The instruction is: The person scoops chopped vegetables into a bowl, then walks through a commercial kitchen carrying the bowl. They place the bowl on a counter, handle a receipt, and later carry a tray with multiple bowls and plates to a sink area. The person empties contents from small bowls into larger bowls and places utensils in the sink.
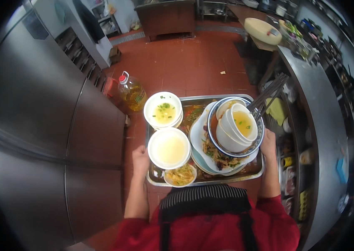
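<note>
A metal tray (206, 182) is held in front of my body, my left hand (140, 159) gripping its left side and my right hand (268, 142) its right. At the tray's left stand stacked white bowls (163, 109) with broth and green onion, a bowl of pale liquid (169, 148) and a small dish of yellow food scraps (180, 175). On the right, a blue-rimmed bowl (210, 138) rests on stacked plates with food scraps (224, 163). Tilted white bowls (230, 135) lean inside it, and a bundle of chopsticks (269, 94) sticks out to the upper right.
A stainless-steel cabinet (95, 141) flanks me on the left, beside a large bottle of oil (133, 94) on the red tiled floor (189, 66). Along the right runs a steel counter (329, 150) with loaded shelves below. A round chopping board (262, 30) lies farther ahead.
</note>
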Tool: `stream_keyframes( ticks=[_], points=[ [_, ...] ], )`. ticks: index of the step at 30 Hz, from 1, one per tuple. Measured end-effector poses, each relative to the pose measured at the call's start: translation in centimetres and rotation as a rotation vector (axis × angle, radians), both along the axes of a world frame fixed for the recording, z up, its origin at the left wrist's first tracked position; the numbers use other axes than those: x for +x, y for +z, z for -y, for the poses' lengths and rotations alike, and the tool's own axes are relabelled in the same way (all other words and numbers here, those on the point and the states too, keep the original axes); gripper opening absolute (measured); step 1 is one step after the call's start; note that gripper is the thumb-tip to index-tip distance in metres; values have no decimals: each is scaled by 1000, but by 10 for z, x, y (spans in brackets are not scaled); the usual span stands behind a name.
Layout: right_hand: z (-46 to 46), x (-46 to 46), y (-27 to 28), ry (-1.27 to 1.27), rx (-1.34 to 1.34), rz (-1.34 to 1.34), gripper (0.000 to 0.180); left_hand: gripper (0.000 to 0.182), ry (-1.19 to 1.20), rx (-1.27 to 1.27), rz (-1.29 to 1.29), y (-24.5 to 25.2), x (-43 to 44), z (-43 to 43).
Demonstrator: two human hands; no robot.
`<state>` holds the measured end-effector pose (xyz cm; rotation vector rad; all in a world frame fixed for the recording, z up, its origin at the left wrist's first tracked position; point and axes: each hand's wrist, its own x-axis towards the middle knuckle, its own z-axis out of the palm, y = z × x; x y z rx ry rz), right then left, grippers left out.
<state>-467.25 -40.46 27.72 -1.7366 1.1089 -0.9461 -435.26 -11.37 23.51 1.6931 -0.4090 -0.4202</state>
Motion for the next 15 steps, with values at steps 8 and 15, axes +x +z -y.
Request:
stream_keyframes(
  ticks=[8, 15],
  points=[
    [178, 201, 19, 81, -19, -94, 39, 28, 124, 20, 54, 21, 161, 133],
    [350, 399, 53, 289, -72, -76, 40, 10, 327, -54, -36, 45, 281, 264]
  ],
)
